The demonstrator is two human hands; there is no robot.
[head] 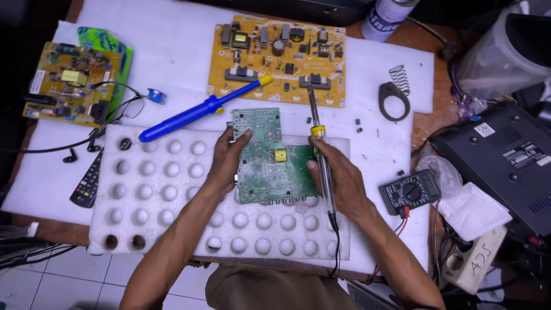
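We grip the green circuit board (pixel 268 158) by its edges: our left hand (pixel 225 162) clamps one side, our right hand (pixel 338 175) the other, fingers also closed around a soldering iron (pixel 319 148).

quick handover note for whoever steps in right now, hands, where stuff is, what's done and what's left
Left hand: grips the left edge of the green circuit board, which lies over the white dimpled foam tray.
Right hand: holds the soldering iron, tip pointing away from the board, fingers also on the board's right edge.
Blue desoldering pump lies up-left; large yellow board behind; multimeter to the right.
Done: board in hand, iron picked up.
Left: iron tip not yet on the board.
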